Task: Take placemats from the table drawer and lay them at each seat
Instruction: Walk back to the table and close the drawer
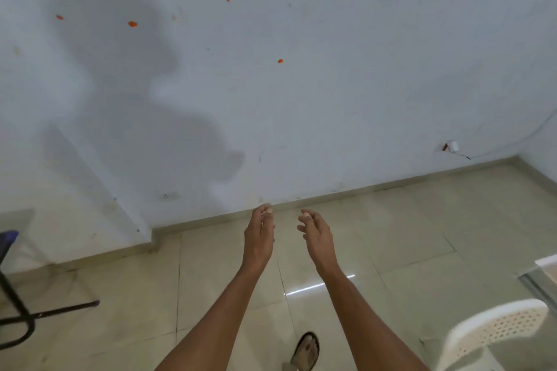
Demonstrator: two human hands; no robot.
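Nearest the camera, a sandalled foot (307, 351) stands on the tiled floor (407, 235), between the two bare forearms. At the lower right edge a white plastic chair (494, 331) shows its perforated back, and just beyond it the corner of a glass table (542, 277). At the left edge stand dark metal legs (18, 310) of some furniture. Between these the floor lies open to the wall. Both arms reach forward: the left hand (259, 238) and right hand (315, 235) hang near each other, apart, fingers loosely curled and holding nothing. No placemats or drawer are in view. Beyond the hands the skirting meets a white wall (331, 84) bearing orange specks and a person's shadow.
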